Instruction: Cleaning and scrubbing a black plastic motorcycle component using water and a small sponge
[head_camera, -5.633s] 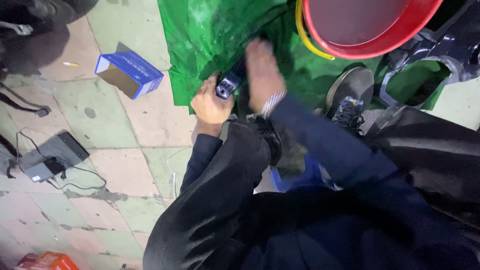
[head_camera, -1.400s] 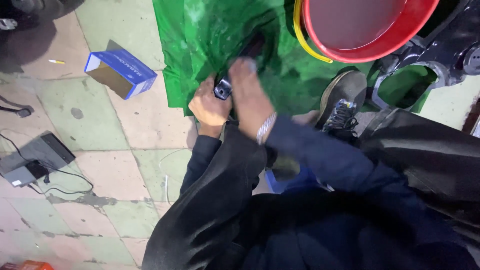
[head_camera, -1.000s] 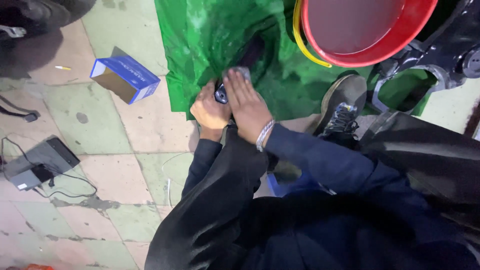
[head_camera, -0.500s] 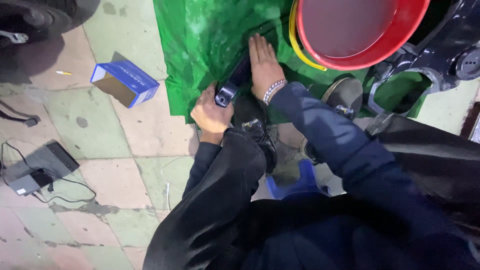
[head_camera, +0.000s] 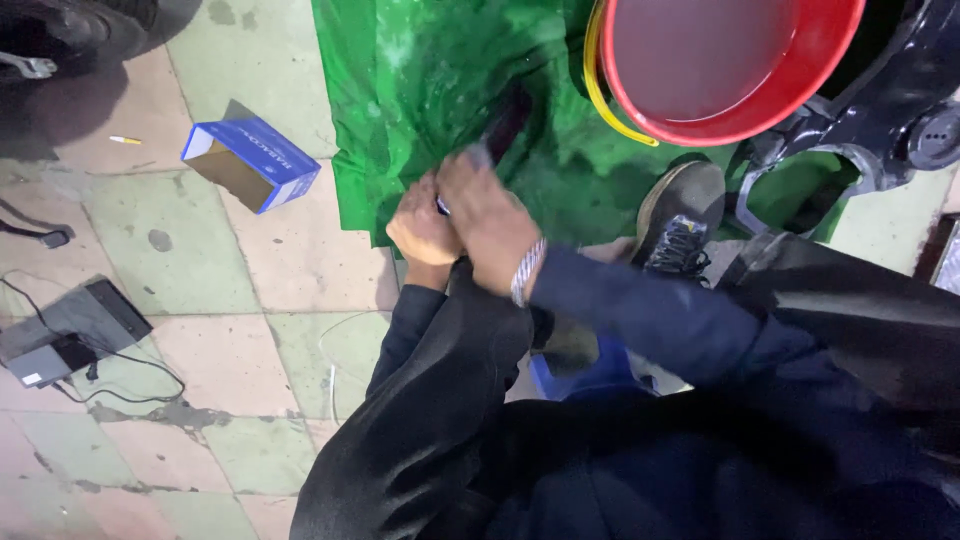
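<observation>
Seen from my remote feed off the head camera: both hands meet at the near edge of a wet green cloth (head_camera: 440, 90) spread on the tiled floor (head_camera: 200, 250). My left hand (head_camera: 424, 232) is curled into a fist around the near end of a dark, narrow object (head_camera: 500, 125), apparently to steady it; I cannot tell what the object is, as motion blur softens it. My right hand (head_camera: 492, 222) lies flat over the same object, fingers pressed together and pointing away from me, palm bearing down as if rubbing along it. A metal bracelet (head_camera: 527, 270) circles that wrist.

The cloth seems laid out to keep the work off the tiles. Touching its far right corner stands a red tub (head_camera: 790, 95) holding cloudy liquid, with a yellow hose (head_camera: 592, 70) curving along its rim. Just right of the cloth's near edge rests a dark laced shoe (head_camera: 682, 215).

Left of the cloth, well apart, lies an open blue rectangular carton (head_camera: 252, 162) with a plain brown inside, tipped on its side. Farther left of the cloth sits a grey flat device (head_camera: 70, 330) trailing thin black cables.
</observation>
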